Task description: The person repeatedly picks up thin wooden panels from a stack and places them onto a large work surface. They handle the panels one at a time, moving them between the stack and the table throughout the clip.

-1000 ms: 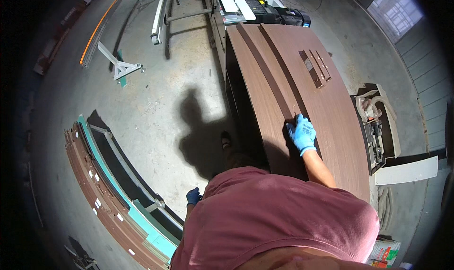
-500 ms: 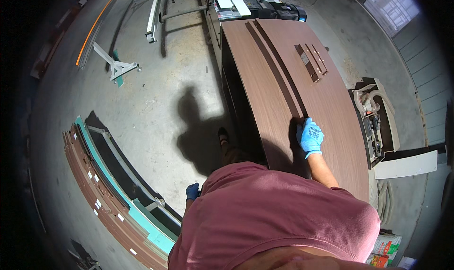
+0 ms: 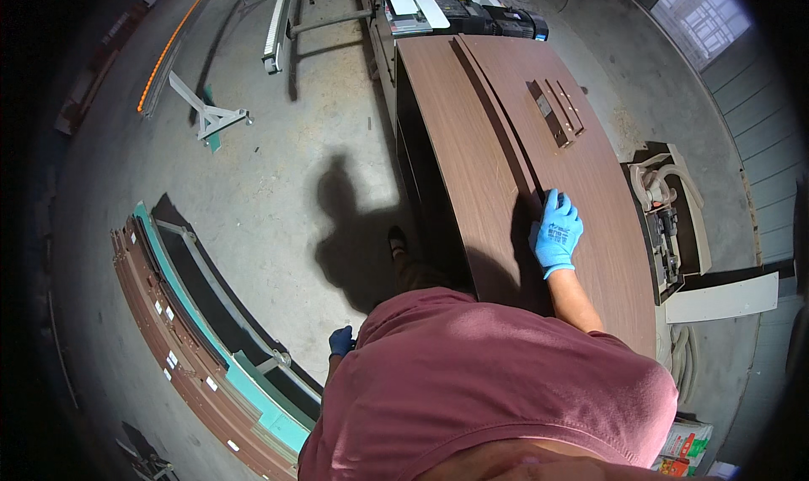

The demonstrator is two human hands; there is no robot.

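Your right hand (image 3: 559,235), in a light blue glove, is right of centre in the frame, its fingers closed on the near end of a long, narrow brown strip (image 3: 508,129). That strip runs from your fingers up to the top centre, lying along a wide brown wood-grain panel (image 3: 602,228). Your left hand (image 3: 341,341), in a dark blue glove, hangs low, left of your shirt (image 3: 497,380) (too small and shaded to tell whether it grips anything). Short brown pieces (image 3: 556,113) lie on the panel, right of the strip and apart from it. You have a black motor (image 3: 516,24) beyond the panel's far edge, a box of tools (image 3: 666,220) at the right, and a stack of brown strips (image 3: 181,350) at the lower left.
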